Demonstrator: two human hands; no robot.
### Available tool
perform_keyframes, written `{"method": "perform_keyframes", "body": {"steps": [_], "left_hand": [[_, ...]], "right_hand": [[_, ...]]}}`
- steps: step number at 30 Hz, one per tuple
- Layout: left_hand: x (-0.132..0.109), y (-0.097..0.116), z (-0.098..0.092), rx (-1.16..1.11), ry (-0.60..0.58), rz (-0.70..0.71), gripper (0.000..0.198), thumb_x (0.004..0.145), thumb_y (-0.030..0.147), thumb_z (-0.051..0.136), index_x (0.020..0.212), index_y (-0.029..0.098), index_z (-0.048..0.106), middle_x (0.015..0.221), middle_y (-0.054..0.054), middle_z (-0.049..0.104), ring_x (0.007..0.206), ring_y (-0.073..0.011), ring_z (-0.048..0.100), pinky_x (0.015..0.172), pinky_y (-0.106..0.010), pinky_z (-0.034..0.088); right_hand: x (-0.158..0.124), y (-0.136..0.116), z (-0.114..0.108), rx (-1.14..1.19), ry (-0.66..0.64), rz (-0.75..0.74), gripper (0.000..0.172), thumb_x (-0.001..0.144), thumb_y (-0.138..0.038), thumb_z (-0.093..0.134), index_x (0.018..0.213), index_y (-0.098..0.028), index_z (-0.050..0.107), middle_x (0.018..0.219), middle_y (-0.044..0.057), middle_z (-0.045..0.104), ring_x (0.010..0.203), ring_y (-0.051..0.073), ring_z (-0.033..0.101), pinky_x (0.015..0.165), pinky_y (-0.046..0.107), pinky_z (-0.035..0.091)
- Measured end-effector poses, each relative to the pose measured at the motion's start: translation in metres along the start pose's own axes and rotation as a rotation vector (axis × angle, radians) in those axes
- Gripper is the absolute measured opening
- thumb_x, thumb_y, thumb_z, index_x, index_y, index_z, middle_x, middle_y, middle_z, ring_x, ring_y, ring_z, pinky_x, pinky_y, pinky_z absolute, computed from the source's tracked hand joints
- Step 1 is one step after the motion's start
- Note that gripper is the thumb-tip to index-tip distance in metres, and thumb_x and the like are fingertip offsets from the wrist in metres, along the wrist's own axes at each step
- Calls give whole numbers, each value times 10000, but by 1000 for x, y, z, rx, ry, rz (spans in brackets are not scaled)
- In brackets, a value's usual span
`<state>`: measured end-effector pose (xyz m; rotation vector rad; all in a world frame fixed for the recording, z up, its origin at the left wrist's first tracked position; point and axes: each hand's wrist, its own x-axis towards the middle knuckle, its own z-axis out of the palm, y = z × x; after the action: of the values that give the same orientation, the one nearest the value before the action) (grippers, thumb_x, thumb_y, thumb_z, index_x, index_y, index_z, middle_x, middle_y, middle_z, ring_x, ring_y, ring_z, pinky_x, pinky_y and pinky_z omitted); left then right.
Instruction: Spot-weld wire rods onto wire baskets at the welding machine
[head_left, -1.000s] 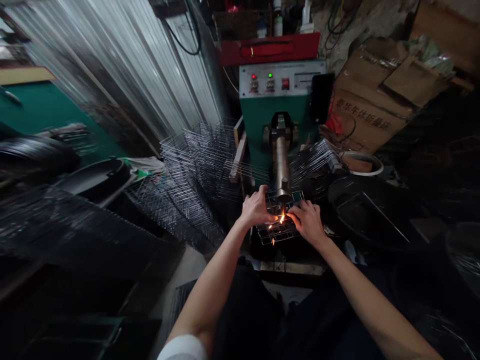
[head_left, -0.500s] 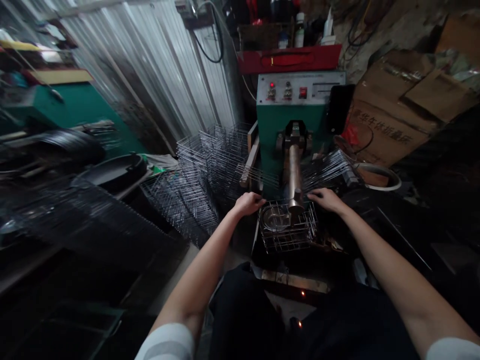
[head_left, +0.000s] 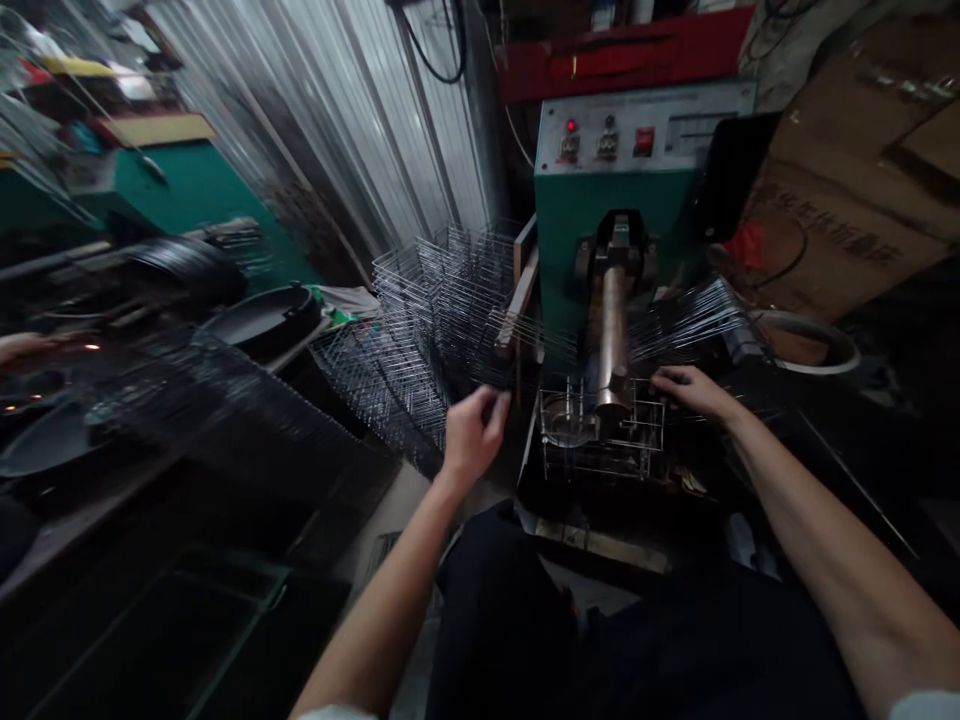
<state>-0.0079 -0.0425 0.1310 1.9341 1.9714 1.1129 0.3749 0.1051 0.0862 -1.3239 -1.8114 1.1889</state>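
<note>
A green spot-welding machine [head_left: 607,190] stands ahead, its thick metal electrode arm [head_left: 613,330] pressing down on a wire rack [head_left: 600,445] at its base. My right hand [head_left: 694,392] lies with its fingers on the right edge of that rack. My left hand [head_left: 474,435] is off the rack, fingers loosely curved, next to a tall stack of finished wire racks [head_left: 442,330]. It holds nothing that I can see. No sparks show at this electrode.
A fan of straight wires [head_left: 686,320] lies right of the arm, beside a white-rimmed bucket [head_left: 806,345] and cardboard boxes [head_left: 840,190]. A corrugated metal wall [head_left: 322,120] rises behind the stack. At far left, a co-worker's hand [head_left: 22,345] works near sparks.
The sparks at the electrode have gone since the earliest frame. My hands have come apart, and my left hand has moved off the rack toward the stack. The view has turned right.
</note>
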Motion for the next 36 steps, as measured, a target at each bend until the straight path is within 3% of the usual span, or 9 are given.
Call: {"method": "perform_keyframes", "body": {"steps": [3,6,12,16,19,23,27,31,36], "left_hand": [[-68,-6,26,-144,-156,-56,295,932,434,516,805,203,648,677,6,642,618,-142,593,610,-249,472],[-108,-1,73,-244,-227,-48,174,888,349,571,962,212,651,905,-35,713,837,-185,681,789,-310,550],[-112,37,146,-306,-87,-190,639,803,349,688,1359,172,427,1303,-147,607,1256,-266,582,1073,-433,482],[-109,64,172,-266,-127,-295,812,761,428,744,1407,160,331,1328,-180,569,1276,-296,561,1094,-441,459],[-111,72,182,-163,-169,-326,942,691,540,781,1394,111,323,1365,-234,509,1341,-361,477,1115,-477,422],[-115,66,186,-64,-159,-344,807,744,418,730,1385,112,347,1399,-246,474,1373,-383,427,1092,-509,419],[-131,49,173,-185,-76,-224,812,639,242,728,1364,140,378,1325,-185,534,1273,-324,525,1045,-427,468],[-158,27,142,-358,-84,-65,742,579,200,709,1271,156,443,1169,-112,585,1023,-238,604,919,-372,529],[-174,5,93,-445,-84,-39,698,592,194,718,1239,191,456,1039,-40,574,893,-172,574,829,-325,541]], "right_hand": [[-7,4,3,68,51,17,534,703,-691,744,769,-169,655,705,39,644,562,136,554,466,224,446],[-2,8,9,130,122,54,487,738,-637,755,744,-169,621,707,44,644,527,118,539,440,215,449],[0,10,10,231,214,142,374,816,-491,771,748,-166,597,702,62,651,538,124,572,445,209,488],[-15,10,8,291,204,157,383,808,-496,781,747,-161,604,727,67,660,538,115,564,454,205,489],[-27,13,11,318,198,158,440,757,-553,802,742,-157,614,724,65,653,543,115,562,474,213,492],[-41,19,22,323,224,126,530,674,-666,804,733,-177,607,690,45,640,536,121,540,483,228,471],[-53,21,35,298,266,72,614,611,-772,763,716,-187,609,637,12,603,530,120,494,476,228,406],[-61,19,44,250,300,14,614,612,-777,744,708,-181,629,629,-7,572,565,129,483,507,237,368],[-67,17,52,169,342,-40,540,675,-717,722,734,-184,658,663,-5,589,637,162,521,579,260,395]]}}
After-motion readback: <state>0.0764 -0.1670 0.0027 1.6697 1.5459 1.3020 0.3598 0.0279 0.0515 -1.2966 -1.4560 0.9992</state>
